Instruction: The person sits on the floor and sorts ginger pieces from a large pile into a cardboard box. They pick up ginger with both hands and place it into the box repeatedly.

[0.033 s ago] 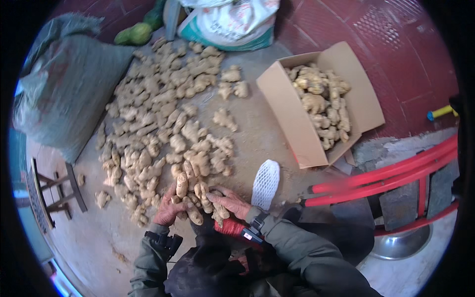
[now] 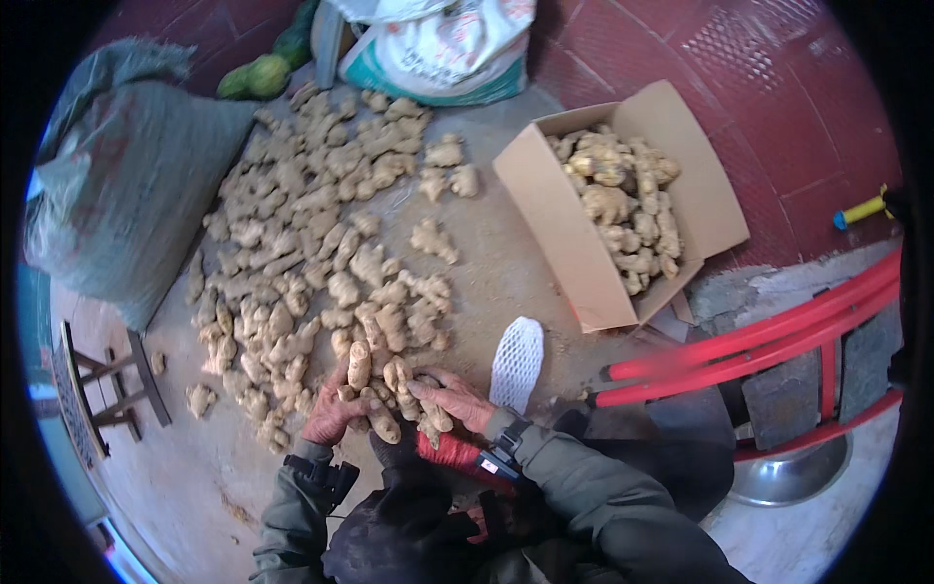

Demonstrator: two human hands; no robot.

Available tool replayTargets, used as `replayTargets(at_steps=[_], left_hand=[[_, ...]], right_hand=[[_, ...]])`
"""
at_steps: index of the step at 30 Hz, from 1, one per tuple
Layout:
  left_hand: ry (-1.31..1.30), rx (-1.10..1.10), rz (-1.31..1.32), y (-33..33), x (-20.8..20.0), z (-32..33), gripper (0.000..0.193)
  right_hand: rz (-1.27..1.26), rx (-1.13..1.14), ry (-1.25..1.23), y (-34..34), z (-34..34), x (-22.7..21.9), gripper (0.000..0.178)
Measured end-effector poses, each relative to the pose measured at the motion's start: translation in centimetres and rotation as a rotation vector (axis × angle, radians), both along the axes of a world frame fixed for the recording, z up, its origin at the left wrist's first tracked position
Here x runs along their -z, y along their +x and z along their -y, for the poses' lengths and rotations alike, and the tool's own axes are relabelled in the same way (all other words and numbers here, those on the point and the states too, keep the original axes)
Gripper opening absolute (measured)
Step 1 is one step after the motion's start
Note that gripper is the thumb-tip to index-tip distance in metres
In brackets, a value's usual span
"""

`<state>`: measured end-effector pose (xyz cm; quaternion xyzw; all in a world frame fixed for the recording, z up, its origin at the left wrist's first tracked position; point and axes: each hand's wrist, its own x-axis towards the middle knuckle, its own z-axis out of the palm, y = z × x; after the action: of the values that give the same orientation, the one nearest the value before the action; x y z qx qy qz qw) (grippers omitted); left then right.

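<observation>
A large knobbly piece of ginger root point(image 2: 383, 424) is held between my two hands, close in front of my body. My left hand point(image 2: 331, 415) is closed round its left side, with the thumb lying across a finger of the root. From the other side, my right hand point(image 2: 457, 399) grips it with the fingers over the top. Just beyond my hands spreads a wide pile of ginger point(image 2: 282, 234) on the floor. A white foam net sleeve point(image 2: 518, 364) lies right of my right hand.
An open cardboard box point(image 2: 569, 238) of ginger stands at the right. A full woven sack point(image 2: 146, 185) leans at the left, near a small wooden stool point(image 2: 117, 389). Another sack point(image 2: 438, 58) and green gourds point(image 2: 258, 78) sit at the back. Red metal bars point(image 2: 759, 336) reach in from the right.
My view has shifted slightly, so the box and the pile appear a little further left. Both hands keep the same grip on the ginger.
</observation>
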<state>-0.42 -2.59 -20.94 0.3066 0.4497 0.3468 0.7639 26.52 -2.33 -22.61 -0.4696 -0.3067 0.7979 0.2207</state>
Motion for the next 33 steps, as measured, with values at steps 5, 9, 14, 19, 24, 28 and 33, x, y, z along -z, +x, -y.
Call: replayTargets(at_steps=[5,9,14,19,24,28,33], left_hand=[[0.196,0.229,-0.149,8.3,-5.5,-7.6,0.102],[0.448,0.36,0.018,18.3,-11.7,-13.7,0.099],[0.424,0.445,0.197,33.0,-16.3,-18.7,0.099],[0.38,0.383,0.009,36.4,-15.1,-18.7,0.095],[0.373,0.479,-0.128,32.9,-10.9,-16.1,0.088],[0.353,0.56,-0.096,31.4,-8.6,-14.5,0.078],[0.29,0.65,-0.188,26.9,-5.5,-12.6,0.066]], right_hand=[[0.098,0.135,0.258,8.6,-2.4,-5.7,0.068],[0.184,0.375,0.297,18.6,-4.5,-11.2,0.06],[0.479,0.681,0.516,30.7,-6.6,-18.0,0.067],[1.036,0.91,0.584,35.6,-8.1,-13.9,0.075],[1.211,0.808,0.809,34.8,-5.9,-8.9,0.065],[1.488,0.721,0.929,33.3,-5.7,-10.1,0.059],[1.668,0.39,1.134,31.3,-6.5,-11.4,0.056]])
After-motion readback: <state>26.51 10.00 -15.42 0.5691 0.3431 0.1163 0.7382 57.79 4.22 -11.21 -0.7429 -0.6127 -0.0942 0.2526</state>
